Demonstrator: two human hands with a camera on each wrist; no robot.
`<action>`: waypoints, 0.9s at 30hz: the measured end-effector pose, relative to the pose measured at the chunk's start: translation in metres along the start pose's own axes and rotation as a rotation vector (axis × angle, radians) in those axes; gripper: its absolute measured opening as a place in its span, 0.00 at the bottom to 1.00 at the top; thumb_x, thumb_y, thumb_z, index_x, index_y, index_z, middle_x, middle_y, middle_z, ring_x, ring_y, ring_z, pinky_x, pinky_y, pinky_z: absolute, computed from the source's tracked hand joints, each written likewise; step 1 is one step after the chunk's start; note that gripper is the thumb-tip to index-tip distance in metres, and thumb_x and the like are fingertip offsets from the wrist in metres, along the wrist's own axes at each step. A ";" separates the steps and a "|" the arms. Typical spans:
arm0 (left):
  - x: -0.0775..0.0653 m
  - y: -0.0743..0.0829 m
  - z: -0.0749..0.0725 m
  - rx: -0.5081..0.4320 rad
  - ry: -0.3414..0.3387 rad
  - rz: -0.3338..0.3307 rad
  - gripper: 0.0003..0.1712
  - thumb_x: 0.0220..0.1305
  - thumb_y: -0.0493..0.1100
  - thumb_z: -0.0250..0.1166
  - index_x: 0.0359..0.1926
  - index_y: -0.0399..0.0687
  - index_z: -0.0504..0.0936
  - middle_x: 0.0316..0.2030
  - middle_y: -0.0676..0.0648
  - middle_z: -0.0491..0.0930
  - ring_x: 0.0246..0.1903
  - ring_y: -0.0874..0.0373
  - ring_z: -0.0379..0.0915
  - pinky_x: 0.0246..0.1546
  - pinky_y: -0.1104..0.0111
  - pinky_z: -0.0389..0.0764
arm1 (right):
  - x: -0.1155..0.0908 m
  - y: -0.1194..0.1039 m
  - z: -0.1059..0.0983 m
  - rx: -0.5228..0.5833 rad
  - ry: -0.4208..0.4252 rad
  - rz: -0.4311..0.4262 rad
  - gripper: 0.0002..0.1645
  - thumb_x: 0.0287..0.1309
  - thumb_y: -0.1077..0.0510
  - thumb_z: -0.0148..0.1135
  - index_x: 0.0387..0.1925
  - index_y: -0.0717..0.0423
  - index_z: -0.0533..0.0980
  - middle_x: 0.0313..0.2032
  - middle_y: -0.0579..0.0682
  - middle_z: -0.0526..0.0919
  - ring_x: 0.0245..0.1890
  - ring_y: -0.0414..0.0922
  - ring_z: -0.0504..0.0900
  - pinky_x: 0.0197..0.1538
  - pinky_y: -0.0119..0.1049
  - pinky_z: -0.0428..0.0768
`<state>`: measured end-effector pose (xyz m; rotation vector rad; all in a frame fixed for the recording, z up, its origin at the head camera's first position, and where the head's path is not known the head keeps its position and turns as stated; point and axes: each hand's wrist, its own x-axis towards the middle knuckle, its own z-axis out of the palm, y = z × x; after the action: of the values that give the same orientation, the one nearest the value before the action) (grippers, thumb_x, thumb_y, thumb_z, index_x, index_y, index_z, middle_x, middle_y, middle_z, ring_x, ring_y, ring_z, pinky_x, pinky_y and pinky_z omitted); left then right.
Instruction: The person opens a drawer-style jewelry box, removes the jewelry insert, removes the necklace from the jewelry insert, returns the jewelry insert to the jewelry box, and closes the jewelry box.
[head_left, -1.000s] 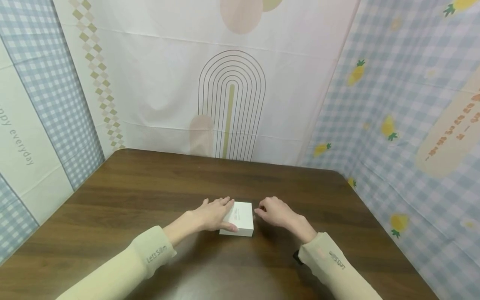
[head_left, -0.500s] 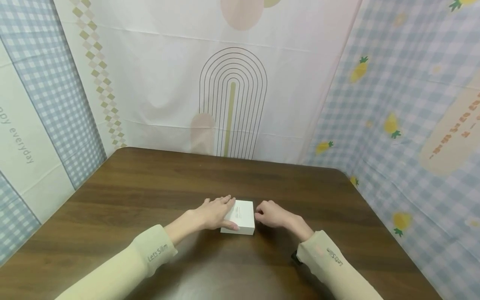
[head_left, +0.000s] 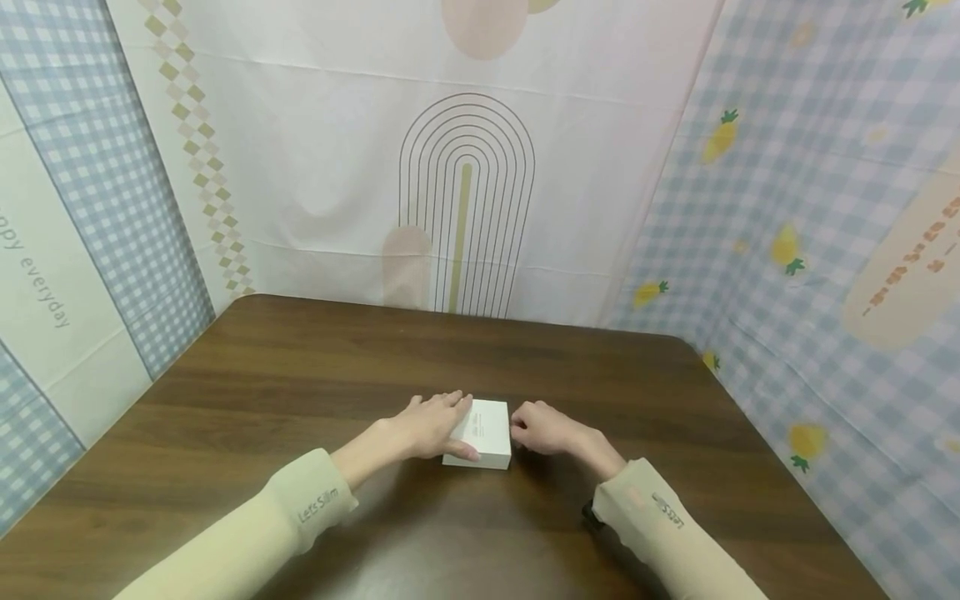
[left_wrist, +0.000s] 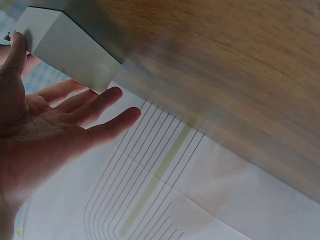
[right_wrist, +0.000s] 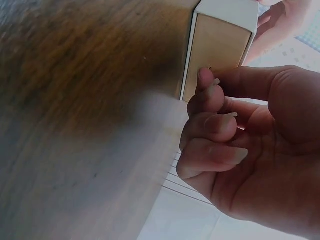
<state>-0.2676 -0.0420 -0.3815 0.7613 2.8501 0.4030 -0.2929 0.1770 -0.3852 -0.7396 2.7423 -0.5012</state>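
A small white drawer-style box [head_left: 486, 429] with faint print on top lies on the table in the head view. Its near-brown inner drawer end [right_wrist: 218, 47] shows in the right wrist view, level with the white sleeve. My left hand [head_left: 431, 427] rests over the box's left part, fingers straight and spread, thumb along the near edge. In the left wrist view the box [left_wrist: 75, 50] stands beside the thumb and fingers. My right hand [head_left: 551, 429] is at the box's right end, fingers curled, thumb and forefinger pinching at the drawer's end. What is between them is hidden.
A dark brown wooden table [head_left: 337, 358] spreads around the box. Behind it hangs a white patterned curtain [head_left: 330, 167], with blue checked cloth [head_left: 757, 192] on the right. A dark band [head_left: 592, 517] shows under the right sleeve.
My right hand's fingers have curled in more tightly at the box's right end. The left hand stays on the box. The head view has shifted slightly.
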 end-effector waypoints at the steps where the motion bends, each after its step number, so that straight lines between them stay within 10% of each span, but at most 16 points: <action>1: 0.000 0.000 0.000 0.002 0.000 0.000 0.53 0.55 0.67 0.64 0.72 0.41 0.59 0.72 0.37 0.58 0.70 0.42 0.57 0.65 0.41 0.60 | 0.000 0.000 0.000 -0.001 -0.002 0.001 0.16 0.61 0.65 0.52 0.18 0.58 0.75 0.13 0.44 0.70 0.15 0.38 0.66 0.21 0.28 0.64; 27: 0.000 0.002 0.000 0.021 0.024 0.003 0.53 0.54 0.66 0.66 0.71 0.40 0.61 0.70 0.38 0.62 0.67 0.40 0.62 0.62 0.43 0.65 | -0.005 0.010 -0.007 -0.028 -0.021 0.056 0.17 0.63 0.63 0.52 0.18 0.53 0.77 0.15 0.44 0.72 0.16 0.38 0.67 0.22 0.29 0.65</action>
<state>-0.2670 -0.0406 -0.3806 0.7695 2.8797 0.3861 -0.2954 0.1899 -0.3821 -0.6691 2.7476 -0.4419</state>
